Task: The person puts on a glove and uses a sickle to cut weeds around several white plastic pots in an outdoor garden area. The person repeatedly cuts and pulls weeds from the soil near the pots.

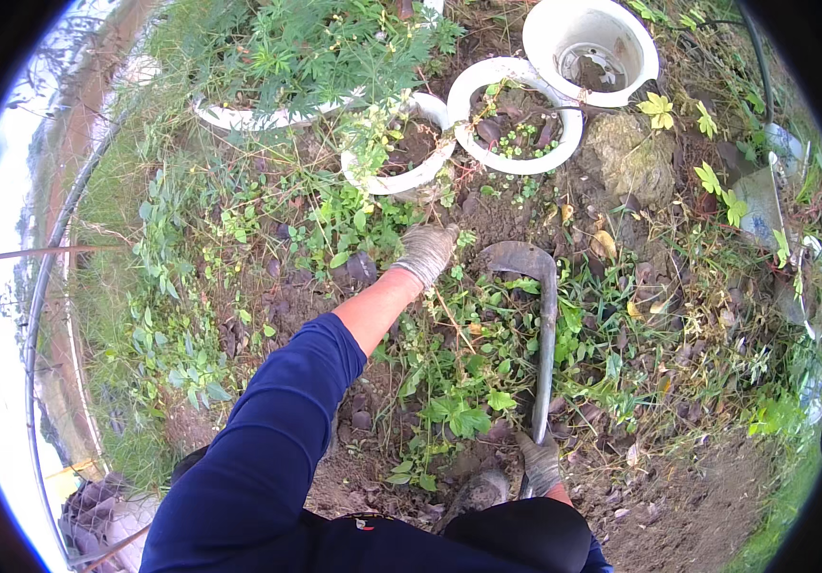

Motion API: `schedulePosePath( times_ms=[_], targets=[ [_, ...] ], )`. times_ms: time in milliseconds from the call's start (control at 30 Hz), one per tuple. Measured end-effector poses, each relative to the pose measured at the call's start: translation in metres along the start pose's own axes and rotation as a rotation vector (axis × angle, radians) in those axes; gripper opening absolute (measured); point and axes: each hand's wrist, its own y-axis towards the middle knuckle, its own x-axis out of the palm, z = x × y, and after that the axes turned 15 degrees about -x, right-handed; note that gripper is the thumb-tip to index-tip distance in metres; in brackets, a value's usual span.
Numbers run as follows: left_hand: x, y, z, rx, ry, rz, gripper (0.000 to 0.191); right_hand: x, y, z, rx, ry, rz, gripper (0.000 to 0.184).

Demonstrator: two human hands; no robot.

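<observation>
My left hand, in a soiled knit glove, reaches forward with its fingers curled around thin weed stems; the palm side is hidden. Close to my body on the right, my gloved right hand grips the lower end of a long-handled sickle. The sickle's shaft points away from me, and its curved, dirt-marked blade bends left just above the ground, to the right of my left hand. Leafy green weeds spread between my two hands, over dark soil and dry leaves.
White round planters with soil and an upright white pot stand ahead. A large stone sits beside them. On the left, a curved metal pipe and a thin rod border the plot. My shoe rests on the soil.
</observation>
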Motion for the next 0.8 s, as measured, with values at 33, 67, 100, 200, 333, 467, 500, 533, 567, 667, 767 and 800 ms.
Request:
schedulePosePath(
  times_ms=[33,67,100,200,333,467,500,533,567,667,767,800],
  targets=[
    [0.001,-0.008,-0.001,0.019,-0.142,0.115,0.026,0.001,0.002,0.006,-0.052,0.062,-0.015,0.020],
    [0.002,-0.018,0.001,-0.053,-0.222,0.044,0.027,0.002,0.005,0.010,-0.025,0.081,-0.026,0.020],
    [0.004,-0.035,0.002,-0.087,-0.283,0.013,0.030,0.003,0.007,0.013,-0.048,0.109,-0.016,0.020],
    [0.008,-0.103,0.006,-0.066,-0.067,-0.486,0.036,0.005,0.012,0.015,-0.123,0.087,-0.022,0.019],
    [-0.018,-0.103,0.012,0.172,0.023,-0.208,0.024,0.006,0.010,0.008,-0.147,0.087,-0.008,0.017],
    [-0.065,-0.026,0.039,0.265,-0.037,0.435,0.022,0.006,0.008,0.003,-0.148,0.146,-0.027,0.017],
    [-0.075,-0.011,0.047,0.282,-0.052,0.613,0.022,0.006,0.008,0.003,-0.164,0.126,-0.024,0.018],
    [-0.083,-0.001,0.054,0.272,-0.041,0.555,0.023,0.006,0.009,0.004,-0.163,0.156,-0.026,0.017],
    [-0.091,0.008,0.061,0.287,-0.048,0.582,0.023,0.006,0.009,0.005,-0.133,0.153,-0.026,0.017],
    [-0.103,0.017,0.080,0.169,-0.004,0.542,0.028,0.008,0.010,0.009,-0.095,0.151,-0.019,0.018],
    [-0.103,0.021,0.088,-0.048,-0.259,0.504,0.031,0.008,0.010,0.012,-0.141,0.145,-0.018,0.018],
    [-0.102,0.024,0.088,-0.079,-0.145,0.457,0.032,0.008,0.010,0.012,-0.137,0.145,-0.018,0.018]
  ],
)
